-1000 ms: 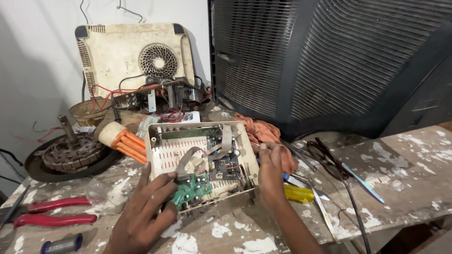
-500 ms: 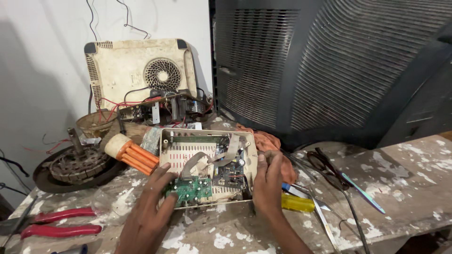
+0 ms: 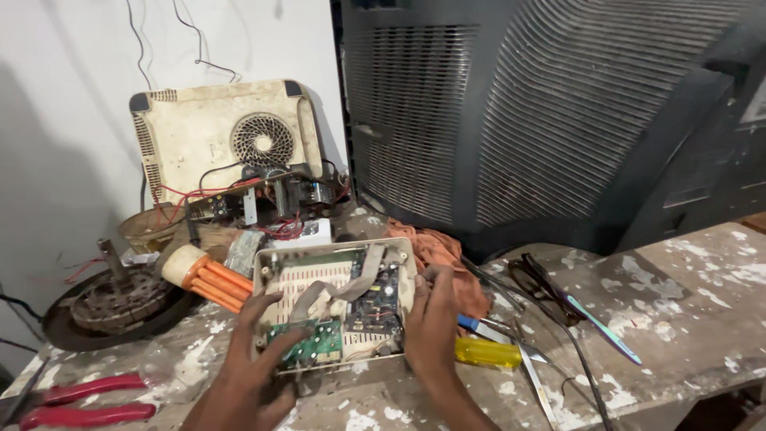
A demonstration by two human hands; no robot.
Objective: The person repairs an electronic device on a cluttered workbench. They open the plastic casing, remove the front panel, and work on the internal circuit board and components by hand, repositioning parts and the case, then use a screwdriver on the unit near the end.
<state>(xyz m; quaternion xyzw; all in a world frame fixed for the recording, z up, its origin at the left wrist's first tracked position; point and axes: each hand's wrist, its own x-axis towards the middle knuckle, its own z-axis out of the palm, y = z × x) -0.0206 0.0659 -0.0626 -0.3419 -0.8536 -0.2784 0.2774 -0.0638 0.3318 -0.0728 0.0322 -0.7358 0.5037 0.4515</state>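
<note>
An opened cream casing point(image 3: 335, 299) lies flat on the paint-flecked desk point(image 3: 686, 319), its green board point(image 3: 307, 345), dark board point(image 3: 375, 302) and grey ribbon cable point(image 3: 351, 283) exposed. The left hand point(image 3: 255, 371) grips the casing's near-left corner, thumb curled over the rim beside the green board. The right hand point(image 3: 432, 323) presses flat against the casing's right wall, fingers together. Just right of that hand lies a yellow-handled screwdriver point(image 3: 487, 353); an orange cloth point(image 3: 443, 255) sits behind it. Red pliers point(image 3: 88, 401) lie at the desk's left edge, and orange-handled tools point(image 3: 211, 279) lie left of the casing. A dark ribbed housing point(image 3: 542, 112) stands behind.
</note>
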